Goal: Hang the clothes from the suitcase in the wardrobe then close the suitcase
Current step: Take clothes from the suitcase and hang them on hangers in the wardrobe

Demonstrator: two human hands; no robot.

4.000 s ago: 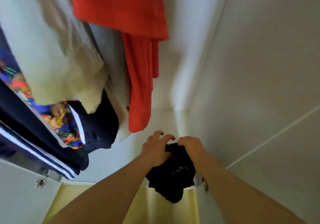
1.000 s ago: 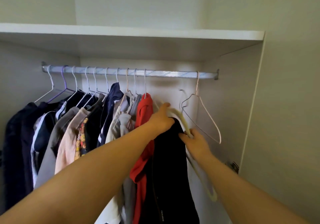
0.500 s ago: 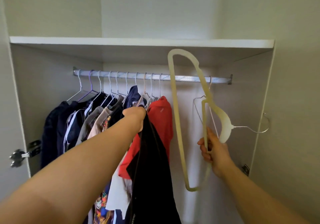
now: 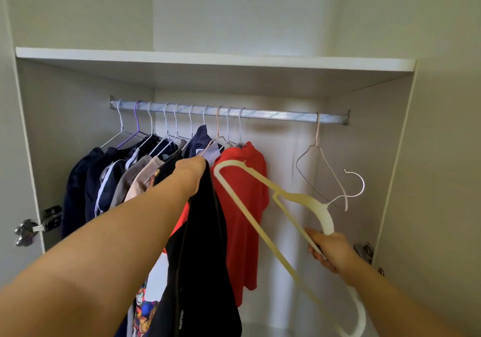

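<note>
Where red shirt [image 4: 242, 253] and wire hanger [image 4: 317, 133] part, cream hanger [image 4: 326, 214] tilts.

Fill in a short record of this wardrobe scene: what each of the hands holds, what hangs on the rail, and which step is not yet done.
left hand: grips a black garment, raised in front of the hung clothes
right hand: grips a cream hanger, tilted, off the rail
rail: row of hung clothes at the left, ending in a red shirt; one empty wire hanger at the right
not yet done: black garment is not on the cream hanger
suitcase: not in view
</note>
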